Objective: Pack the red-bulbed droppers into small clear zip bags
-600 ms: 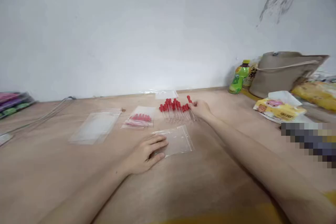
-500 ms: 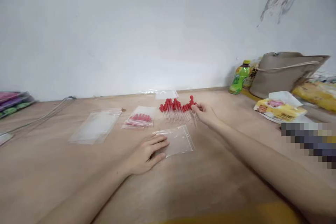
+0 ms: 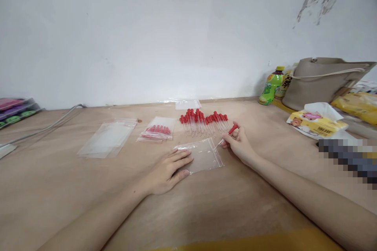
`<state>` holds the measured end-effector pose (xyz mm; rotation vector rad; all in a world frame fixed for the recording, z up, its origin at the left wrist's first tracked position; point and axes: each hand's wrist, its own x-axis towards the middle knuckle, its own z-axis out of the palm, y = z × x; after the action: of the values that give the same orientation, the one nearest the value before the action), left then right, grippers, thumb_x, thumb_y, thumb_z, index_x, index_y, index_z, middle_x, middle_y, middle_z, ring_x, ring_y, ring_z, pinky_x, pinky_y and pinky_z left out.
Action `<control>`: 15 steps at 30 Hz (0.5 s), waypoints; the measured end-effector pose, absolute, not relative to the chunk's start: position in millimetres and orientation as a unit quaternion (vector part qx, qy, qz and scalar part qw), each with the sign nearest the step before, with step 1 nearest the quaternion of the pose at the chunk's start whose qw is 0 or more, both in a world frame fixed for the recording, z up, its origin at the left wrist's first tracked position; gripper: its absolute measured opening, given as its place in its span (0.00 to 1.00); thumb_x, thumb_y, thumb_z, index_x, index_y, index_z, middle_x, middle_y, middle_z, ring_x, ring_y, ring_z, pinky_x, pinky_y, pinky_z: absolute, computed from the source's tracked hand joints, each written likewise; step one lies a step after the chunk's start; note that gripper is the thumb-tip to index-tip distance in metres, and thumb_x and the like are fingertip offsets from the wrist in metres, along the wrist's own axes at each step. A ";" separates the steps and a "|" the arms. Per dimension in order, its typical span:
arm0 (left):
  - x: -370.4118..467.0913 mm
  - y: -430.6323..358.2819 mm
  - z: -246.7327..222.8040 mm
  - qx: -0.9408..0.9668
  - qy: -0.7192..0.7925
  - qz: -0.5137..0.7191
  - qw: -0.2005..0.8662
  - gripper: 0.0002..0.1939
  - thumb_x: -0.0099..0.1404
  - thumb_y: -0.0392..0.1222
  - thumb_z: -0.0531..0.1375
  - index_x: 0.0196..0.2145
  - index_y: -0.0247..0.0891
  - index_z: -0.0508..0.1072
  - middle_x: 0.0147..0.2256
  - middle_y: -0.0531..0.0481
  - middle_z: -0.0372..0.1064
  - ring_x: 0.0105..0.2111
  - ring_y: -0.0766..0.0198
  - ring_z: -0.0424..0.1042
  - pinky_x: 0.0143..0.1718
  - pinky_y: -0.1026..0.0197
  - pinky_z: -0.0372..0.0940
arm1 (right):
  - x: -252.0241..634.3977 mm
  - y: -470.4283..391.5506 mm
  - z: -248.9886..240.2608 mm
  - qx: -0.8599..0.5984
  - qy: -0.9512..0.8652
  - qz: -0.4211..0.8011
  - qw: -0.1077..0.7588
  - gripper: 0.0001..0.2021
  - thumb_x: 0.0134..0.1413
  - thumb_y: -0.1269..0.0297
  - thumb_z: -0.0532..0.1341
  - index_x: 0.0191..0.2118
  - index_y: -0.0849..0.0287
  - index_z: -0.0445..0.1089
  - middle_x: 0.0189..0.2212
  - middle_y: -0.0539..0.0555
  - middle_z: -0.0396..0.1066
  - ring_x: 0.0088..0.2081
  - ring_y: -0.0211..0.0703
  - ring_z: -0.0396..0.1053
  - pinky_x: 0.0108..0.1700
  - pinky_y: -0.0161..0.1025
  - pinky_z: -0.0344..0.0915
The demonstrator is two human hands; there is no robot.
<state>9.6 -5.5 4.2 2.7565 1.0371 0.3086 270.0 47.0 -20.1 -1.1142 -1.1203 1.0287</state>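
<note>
My left hand [image 3: 169,168] lies flat, fingers stretched, on the closed end of a clear zip bag [image 3: 203,159]. In my right hand [image 3: 240,145] a dropper [image 3: 232,128] with a red rubber bulb is pinched; its thin clear tip points down and left to the bag's zip edge. Whether the tip is inside the opening I cannot tell. Behind the bag lies a row of several red-bulbed droppers [image 3: 197,119]. Left of them is a stack of zip bags [image 3: 160,120] with red-bulbed droppers in the top one.
Flat zip bags [image 3: 106,139] lie at the left, a white sheet [image 3: 187,104] against the wall. To the right stand a green bottle [image 3: 271,86], a beige bag [image 3: 312,82] and a yellow tissue pack [image 3: 316,121]. A grey cable [image 3: 55,125] crosses the far left.
My right hand has come from the dropper row toward me to the bag's zip edge, bringing one dropper. My left hand stays on the bag.
</note>
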 end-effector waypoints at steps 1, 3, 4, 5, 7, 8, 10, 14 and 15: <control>9.5 -5.3 4.4 0.927 0.349 0.103 0.093 0.20 0.68 0.45 0.46 0.57 0.45 0.56 0.58 0.49 0.50 0.58 0.58 0.49 0.57 0.48 0.46 | 268.9 45.4 -20.6 -0.473 -0.472 0.459 0.585 0.31 0.43 0.62 0.61 0.51 0.55 0.43 0.23 0.42 0.62 0.20 0.33 0.66 0.24 0.34 0.66; 9.3 -5.0 3.9 0.926 0.348 0.109 0.099 0.19 0.69 0.44 0.45 0.57 0.45 0.55 0.58 0.50 0.51 0.58 0.59 0.49 0.58 0.49 0.46 | 268.7 42.5 -20.8 -0.460 -0.448 0.507 0.574 0.22 0.46 0.62 0.59 0.46 0.55 0.48 0.23 0.44 0.63 0.22 0.35 0.68 0.26 0.35 0.67; 9.2 -5.0 3.4 0.925 0.348 0.113 0.101 0.20 0.69 0.43 0.45 0.57 0.45 0.54 0.58 0.50 0.51 0.58 0.60 0.49 0.58 0.49 0.46 | 270.0 41.4 -20.7 -0.452 -0.438 0.534 0.564 0.18 0.47 0.61 0.58 0.43 0.55 0.51 0.24 0.45 0.64 0.23 0.36 0.69 0.28 0.36 0.67; 9.2 -5.0 2.8 0.924 0.349 0.119 0.102 0.21 0.68 0.43 0.46 0.58 0.45 0.53 0.58 0.49 0.50 0.58 0.59 0.49 0.57 0.49 0.47 | 272.5 40.8 -20.4 -0.444 -0.432 0.560 0.550 0.14 0.48 0.61 0.58 0.40 0.56 0.53 0.24 0.46 0.65 0.25 0.36 0.70 0.30 0.36 0.67; 9.1 -5.3 1.8 0.922 0.353 0.127 0.099 0.22 0.68 0.43 0.47 0.59 0.45 0.51 0.59 0.49 0.48 0.58 0.59 0.49 0.57 0.49 0.48 | 280.6 40.4 -19.1 -0.430 -0.446 0.603 0.503 0.11 0.47 0.61 0.59 0.35 0.58 0.57 0.26 0.49 0.67 0.28 0.36 0.70 0.34 0.36 0.67; 9.1 -5.5 1.4 0.921 0.356 0.128 0.099 0.23 0.67 0.43 0.48 0.59 0.45 0.50 0.59 0.49 0.47 0.58 0.58 0.49 0.57 0.49 0.48 | 285.7 40.6 -18.0 -0.425 -0.469 0.616 0.469 0.11 0.45 0.62 0.61 0.33 0.59 0.59 0.27 0.50 0.68 0.29 0.35 0.70 0.35 0.35 0.66; 9.2 -5.6 1.2 0.921 0.355 0.128 0.098 0.24 0.67 0.43 0.48 0.59 0.45 0.49 0.59 0.49 0.47 0.58 0.59 0.49 0.57 0.50 0.48 | 296.3 41.3 -14.8 -0.423 -0.536 0.619 0.388 0.12 0.41 0.62 0.64 0.31 0.62 0.63 0.27 0.51 0.68 0.28 0.32 0.67 0.32 0.32 0.63; 9.6 -4.5 1.7 0.927 0.341 0.124 0.096 0.24 0.67 0.42 0.48 0.59 0.44 0.49 0.58 0.50 0.51 0.57 0.61 0.51 0.58 0.51 0.46 | 306.7 41.5 -7.4 -0.423 -0.654 0.565 0.273 0.16 0.37 0.59 0.66 0.33 0.63 0.68 0.18 0.44 0.61 0.20 0.27 0.56 0.22 0.29 0.52; 9.7 -4.3 1.9 0.927 0.341 0.123 0.096 0.23 0.67 0.43 0.48 0.59 0.44 0.49 0.58 0.50 0.52 0.57 0.61 0.51 0.58 0.51 0.46 | 306.1 41.3 -6.1 -0.418 -0.674 0.548 0.267 0.17 0.37 0.58 0.66 0.33 0.63 0.68 0.17 0.43 0.59 0.19 0.27 0.54 0.21 0.29 0.50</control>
<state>9.7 -4.3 1.9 2.7473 1.0094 0.3633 306.1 41.3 -6.1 -1.1278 -1.8183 1.4777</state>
